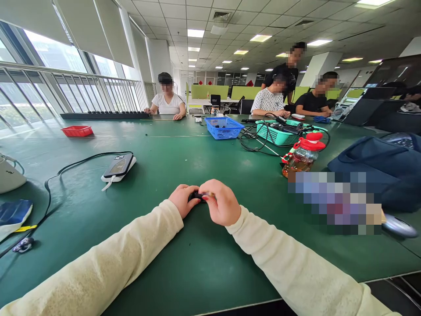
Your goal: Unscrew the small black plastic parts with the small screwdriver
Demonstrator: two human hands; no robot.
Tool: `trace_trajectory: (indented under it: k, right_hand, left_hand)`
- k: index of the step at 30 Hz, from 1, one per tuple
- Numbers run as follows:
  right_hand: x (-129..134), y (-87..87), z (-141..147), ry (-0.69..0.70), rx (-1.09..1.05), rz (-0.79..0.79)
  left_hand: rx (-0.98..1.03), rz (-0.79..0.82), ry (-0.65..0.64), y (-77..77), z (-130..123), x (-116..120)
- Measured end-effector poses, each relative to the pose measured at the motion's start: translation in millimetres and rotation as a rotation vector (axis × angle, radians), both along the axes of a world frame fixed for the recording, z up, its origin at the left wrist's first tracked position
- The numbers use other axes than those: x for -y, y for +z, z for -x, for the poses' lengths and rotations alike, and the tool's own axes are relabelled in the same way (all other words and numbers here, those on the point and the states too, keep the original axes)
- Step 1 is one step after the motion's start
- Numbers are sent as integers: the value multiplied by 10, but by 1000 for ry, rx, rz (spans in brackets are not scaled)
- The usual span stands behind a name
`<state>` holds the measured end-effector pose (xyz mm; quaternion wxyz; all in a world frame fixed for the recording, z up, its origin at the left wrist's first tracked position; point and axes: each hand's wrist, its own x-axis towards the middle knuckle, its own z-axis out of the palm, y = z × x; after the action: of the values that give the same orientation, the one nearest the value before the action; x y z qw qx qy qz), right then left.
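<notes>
In the head view, at the frame's centre over the green table (197,267), the left hand (181,200) and right hand (224,202) pinch a dark piece (196,195), fingers clamped at opposite ends. Partly hidden, it looks light and stiff, probably best held by its ends.

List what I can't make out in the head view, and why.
Head view: full shape of the dark object; the left hand and right hand partly cover it.
Head view: left part of the pale container; the picture's edge cuts it off.
Head view: the item beside the blue bag; pixelation hides it.
</notes>
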<state>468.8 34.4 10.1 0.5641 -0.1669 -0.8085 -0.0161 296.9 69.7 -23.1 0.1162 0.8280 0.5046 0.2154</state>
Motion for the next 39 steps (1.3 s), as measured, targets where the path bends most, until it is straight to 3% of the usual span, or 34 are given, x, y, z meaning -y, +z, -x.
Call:
trace_trajectory:
  k: [3,10,20,29,39]
  right_hand:
    - [-61,-48,-33,-78,-164,189]
    - [-207,-106,-56,-26,-367,468]
    - [-243,-81,-72,-13,-405,512]
    - [-349,-96,-110,66,-483,604]
    - [-285,17,-37,-36,-286,545]
  left_hand:
    - [-12,9,9,9,2,3]
    - [-4,56,54,7,-4,10]
    - [9,50,57,-38,5,-15]
    - [-17,33,40,45,-11,40]
    - [-24,27,53,14,-8,15]
